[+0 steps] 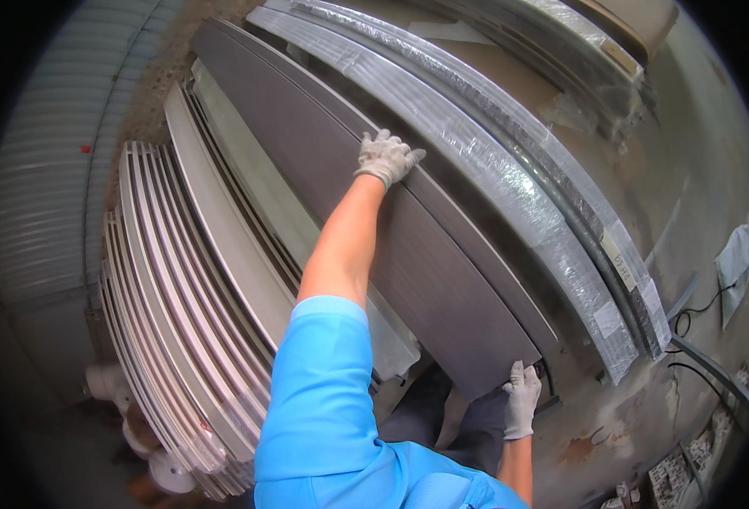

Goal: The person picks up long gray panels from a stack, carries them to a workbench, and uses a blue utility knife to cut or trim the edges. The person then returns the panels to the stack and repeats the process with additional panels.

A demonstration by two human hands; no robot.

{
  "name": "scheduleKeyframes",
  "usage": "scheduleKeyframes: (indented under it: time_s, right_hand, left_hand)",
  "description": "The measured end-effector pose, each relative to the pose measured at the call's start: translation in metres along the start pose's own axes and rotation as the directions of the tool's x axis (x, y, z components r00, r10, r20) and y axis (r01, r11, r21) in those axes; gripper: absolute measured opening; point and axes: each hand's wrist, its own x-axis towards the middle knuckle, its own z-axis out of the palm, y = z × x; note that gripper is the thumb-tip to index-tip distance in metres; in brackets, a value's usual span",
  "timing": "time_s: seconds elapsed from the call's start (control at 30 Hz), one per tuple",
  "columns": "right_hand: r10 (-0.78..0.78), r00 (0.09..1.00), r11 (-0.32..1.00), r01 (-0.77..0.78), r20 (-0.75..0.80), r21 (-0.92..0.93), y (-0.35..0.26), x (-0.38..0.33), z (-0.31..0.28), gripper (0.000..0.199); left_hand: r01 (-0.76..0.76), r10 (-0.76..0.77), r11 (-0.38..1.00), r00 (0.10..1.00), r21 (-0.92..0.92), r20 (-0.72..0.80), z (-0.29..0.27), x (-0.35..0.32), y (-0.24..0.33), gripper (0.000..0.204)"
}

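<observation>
Reaching across a long, dark grey-brown flat panel (455, 297), a person in a bright blue short-sleeved shirt (328, 407) has both hands on it. The panel lies aslant in the middle, running from far left to near right. The pale-gloved left hand (387, 158) rests at its right side, fingers partly spread; whether they grip cannot be told. The pale-gloved right hand (523, 397) bends its fingers over the near right corner, seemingly gripping. With such separated holds, the panel could twist or slip if one gives way. A sideways swing could scrape the plastic-wrapped silver strips (510, 182) on the right or knock the stacked pale panels (192, 314) on the left. A cream tag (619, 257) on the strips bears short dark writing; no brand is readable.
</observation>
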Motion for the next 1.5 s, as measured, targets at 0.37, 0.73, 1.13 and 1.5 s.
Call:
scheduleKeyframes:
  time_s: [0.37, 0.73, 1.13, 1.5]
  right_hand:
    - [-0.025, 0.972, 0.975, -0.028, -0.234, -0.219, 0.006, 0.022, 0.035, 0.033]
    - [-0.275, 0.933, 0.861, 0.132, -0.232, -0.49, -0.008, 0.022, 0.057, 0.03]
    - [-0.248, 0.968, 0.823, 0.197, -0.025, -0.533, -0.014, 0.033, 0.066, 0.034]
    - [-0.021, 0.995, 0.823, -0.037, -0.094, -0.567, 0.009, 0.019, -0.078, 0.045]
  left_hand:
    - [0.01, -0.011, 1.0, 0.993, -0.008, -0.117, 0.002, 0.018, -0.024, 0.062]
    - [0.016, -0.013, 0.998, 0.999, 0.062, -0.048, 0.016, 0.015, -0.004, 0.061]
    - [-0.365, 0.375, 0.927, 0.916, 0.088, -0.141, 0.037, -0.082, 0.089, 0.06]
    - [-0.22, 0.235, 0.969, 0.963, -0.115, 0.134, 0.02, -0.208, 0.149, 0.128]
